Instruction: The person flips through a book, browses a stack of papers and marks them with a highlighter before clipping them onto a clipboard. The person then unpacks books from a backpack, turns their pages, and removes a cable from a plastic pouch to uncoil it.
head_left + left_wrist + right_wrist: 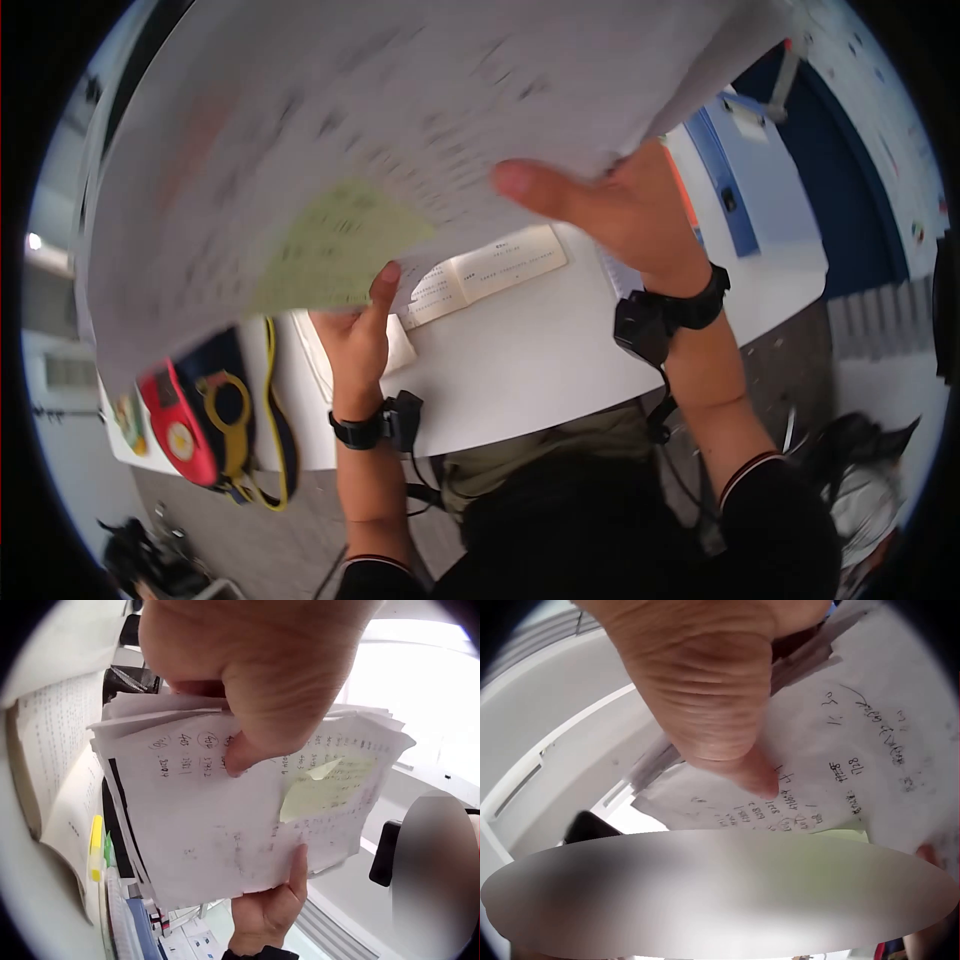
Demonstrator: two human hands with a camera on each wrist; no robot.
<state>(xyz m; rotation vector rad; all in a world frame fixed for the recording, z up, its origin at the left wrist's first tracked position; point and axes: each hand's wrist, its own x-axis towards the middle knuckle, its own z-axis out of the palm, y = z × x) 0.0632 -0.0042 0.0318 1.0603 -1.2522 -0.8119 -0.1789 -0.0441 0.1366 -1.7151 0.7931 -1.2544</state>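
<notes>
Both hands hold up a thick stack of loose white papers [400,110] covered in handwriting, tilted close to the head camera. A yellow-green sticky note [330,791] is on the front sheet. The left hand [355,350] grips the near edge, its thumb on the front sheet and its other fingers hidden behind. On the opposite edge, the right hand [630,215] grips the stack with its thumb across the front. In the left wrist view several layered sheets show along the stack's edges. The right wrist view shows the right thumb [757,776] pressed on the written face.
Below the papers, an open book [510,265] lies on the white table [530,370]. A red and black bag [185,425] with yellow trim sits at the left end. A blue folder [725,180] lies at the right. A yellow highlighter [96,847] shows beside the book.
</notes>
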